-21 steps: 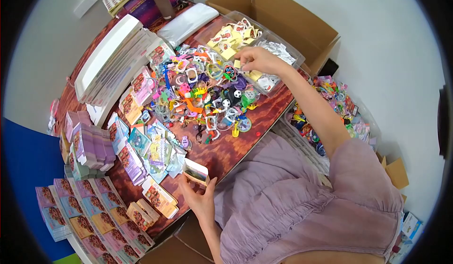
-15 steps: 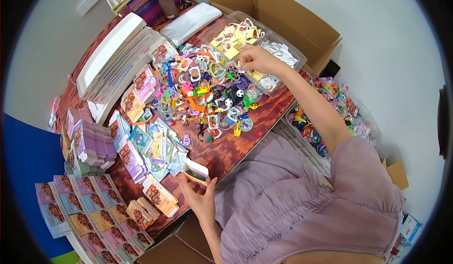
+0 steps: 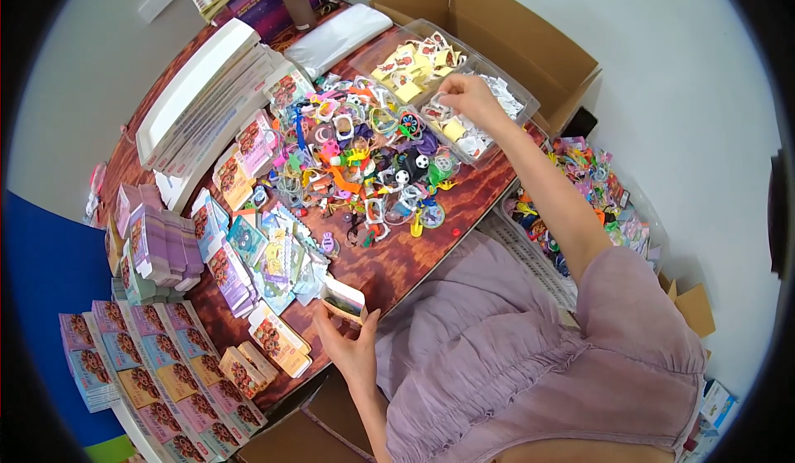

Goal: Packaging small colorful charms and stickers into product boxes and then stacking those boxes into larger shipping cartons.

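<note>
Counter [image 3: 410,256]: broad, glossy-looking, streaked in red-brown; crowded toward the left and far sides.

Carton [image 3: 530,36]: brown cardboard, matte, tall flat walls, open at the top.

Printed boxes [image 3: 170,372]: ranked in rows at lower left; stiff card faces in pink, blue and yellow.

Clear tray [image 3: 532,108]: thin, stiff-looking plastic, split into compartments, just in front of the carton.

Trinket heap [image 3: 344,185]: tangled in mid-counter; shiny moulded plastic, rings, loops and little balls in loud colours.

Flat packets [image 3: 281,264]: thin, slick-looking, zigzag-edged, overlapping left of the bare stretch.

Right hand [image 3: 476,103]: above the clear tray's near compartment, grip nearly closed, fingertips drawn together; cannot tell whether holding a piece. Judged to be at the picking-out step. Called for next, by the look of it: a light pinch to part one thin piece from the clutter.

Left hand [image 3: 352,355]: grip closed around the small box [image 3: 343,301], thumb and fingers on opposite sides; best kept steady, without squeezing.

Small box: at the counter's near edge, mouth open, flap raised; thin card, pale inside, something dark within, too small to name.

Yellow pieces [image 3: 410,90] and white pieces [image 3: 498,90]: flat, light, paper-like, loosely jumbled in the clear tray.
</note>
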Tool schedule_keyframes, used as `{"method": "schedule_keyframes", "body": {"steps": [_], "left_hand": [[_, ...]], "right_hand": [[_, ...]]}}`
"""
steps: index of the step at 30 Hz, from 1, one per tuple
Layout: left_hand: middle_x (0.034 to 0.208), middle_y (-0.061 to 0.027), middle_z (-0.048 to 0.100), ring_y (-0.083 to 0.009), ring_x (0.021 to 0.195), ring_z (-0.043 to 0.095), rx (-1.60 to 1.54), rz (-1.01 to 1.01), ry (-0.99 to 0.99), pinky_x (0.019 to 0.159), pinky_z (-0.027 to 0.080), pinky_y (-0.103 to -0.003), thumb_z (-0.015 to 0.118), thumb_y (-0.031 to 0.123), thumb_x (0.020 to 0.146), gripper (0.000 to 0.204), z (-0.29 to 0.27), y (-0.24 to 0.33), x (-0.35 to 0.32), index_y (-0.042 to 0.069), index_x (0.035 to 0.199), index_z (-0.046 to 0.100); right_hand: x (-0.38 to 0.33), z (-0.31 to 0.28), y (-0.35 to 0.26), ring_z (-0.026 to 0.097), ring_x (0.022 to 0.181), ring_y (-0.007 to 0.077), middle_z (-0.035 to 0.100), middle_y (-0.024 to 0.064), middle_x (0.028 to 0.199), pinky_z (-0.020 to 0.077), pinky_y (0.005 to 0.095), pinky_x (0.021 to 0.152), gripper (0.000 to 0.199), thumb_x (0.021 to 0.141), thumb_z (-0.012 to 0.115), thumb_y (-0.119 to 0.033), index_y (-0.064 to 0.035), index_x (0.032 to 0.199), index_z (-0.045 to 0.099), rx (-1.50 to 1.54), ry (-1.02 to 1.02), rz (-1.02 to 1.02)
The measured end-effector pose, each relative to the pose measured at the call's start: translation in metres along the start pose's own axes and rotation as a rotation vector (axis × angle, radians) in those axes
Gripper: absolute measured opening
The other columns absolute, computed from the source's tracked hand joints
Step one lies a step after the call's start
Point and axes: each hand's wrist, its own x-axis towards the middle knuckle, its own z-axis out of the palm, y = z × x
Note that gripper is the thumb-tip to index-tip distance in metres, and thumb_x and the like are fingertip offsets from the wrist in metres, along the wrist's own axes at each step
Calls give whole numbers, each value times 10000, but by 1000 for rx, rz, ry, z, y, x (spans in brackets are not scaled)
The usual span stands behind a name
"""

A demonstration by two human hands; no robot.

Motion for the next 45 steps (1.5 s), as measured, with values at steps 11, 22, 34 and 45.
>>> {"method": "schedule_keyframes", "body": {"steps": [11,22,34,45], "left_hand": [[1201,-154,500,-281,1105,530,-136,-124,-8,918,464,-359,873,65,681,803,3,25,2,-30,1342,428],[1230,-161,502,-294,1111,529,-113,-94,15,934,455,-362,866,65,684,787,-3,14,1,-37,1338,440],[1145,-182,529,-378,1053,532,322,183,89,887,458,-448,878,162,647,790,13,35,13,25,1308,468],[1184,-208,528,-394,1076,547,251,169,212,872,479,-453,876,169,647,815,11,25,5,-15,1310,439]], "right_hand": [[-10,10,-9,652,725,220,678,101,767,498,358,689,113,753,703,-80,-30,848,669,-528,1,-32],[-9,-4,1,573,670,84,623,10,727,447,253,574,189,806,714,-67,-35,989,673,-201,255,-135],[-155,115,-106,628,793,54,675,12,929,489,219,657,260,840,694,-13,-38,1089,622,401,-611,27],[-189,148,-127,638,910,273,615,102,1032,507,363,747,279,784,719,-78,-53,1047,630,-173,-541,-571]]}}
